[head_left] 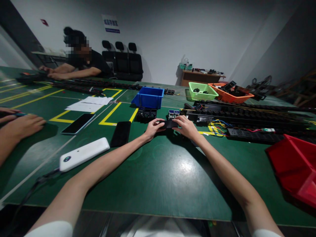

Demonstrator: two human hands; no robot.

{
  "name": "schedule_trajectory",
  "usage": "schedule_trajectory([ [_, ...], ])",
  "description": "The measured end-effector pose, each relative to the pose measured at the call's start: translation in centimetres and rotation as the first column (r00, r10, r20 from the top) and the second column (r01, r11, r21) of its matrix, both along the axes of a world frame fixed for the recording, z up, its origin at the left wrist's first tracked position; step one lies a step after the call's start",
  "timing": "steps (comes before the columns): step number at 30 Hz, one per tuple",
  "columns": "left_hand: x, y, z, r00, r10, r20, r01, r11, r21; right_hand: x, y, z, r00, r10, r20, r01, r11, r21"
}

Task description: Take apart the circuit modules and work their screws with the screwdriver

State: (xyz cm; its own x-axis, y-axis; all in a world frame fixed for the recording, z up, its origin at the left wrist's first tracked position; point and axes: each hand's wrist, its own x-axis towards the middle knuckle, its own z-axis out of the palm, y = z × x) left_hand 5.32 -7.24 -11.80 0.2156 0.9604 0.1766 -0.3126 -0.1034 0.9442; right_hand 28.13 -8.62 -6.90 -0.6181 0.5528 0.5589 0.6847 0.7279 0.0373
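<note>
A small flat black piece (170, 124) is pinched at both ends, between my left hand (153, 129) and my right hand (185, 126). Its exact kind is too small to make out. Just beyond it stand small modules (173, 114) with blue-and-white tops. Left of these, near my left fingers, sits a cluster of black block-shaped parts (146, 114). Fingers of both hands are closed on the piece and partly cover its ends.
A blue bin (149, 97), green basket (202, 91), orange basket (232, 93) and red bin (293, 168) surround the work area. Long black rails (237, 115) with loose wires lie right. Phones (78, 124) and a white power bank (84, 154) lie left, near another person's hand (23, 126).
</note>
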Motion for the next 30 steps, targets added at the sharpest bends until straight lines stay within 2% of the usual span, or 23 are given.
schedule_trajectory([
  [7, 0.10, -0.13, 0.07, 1.000, -0.019, -0.003, 0.019, 1.000, 0.018, 0.31, 0.16, 0.02, 0.999, 0.038, 0.029, -0.038, 0.999, 0.007],
  [18, 0.09, -0.11, 0.08, 1.000, -0.005, -0.004, 0.005, 1.000, 0.008, 0.03, 0.14, -0.03, 0.999, -0.003, -0.053, 0.002, 1.000, -0.018],
  [30, 0.11, -0.05, -0.04, 1.000, 0.010, 0.012, -0.010, 1.000, 0.016, -0.31, 0.20, -0.77, 0.998, -0.016, -0.058, 0.013, 0.999, -0.047],
])
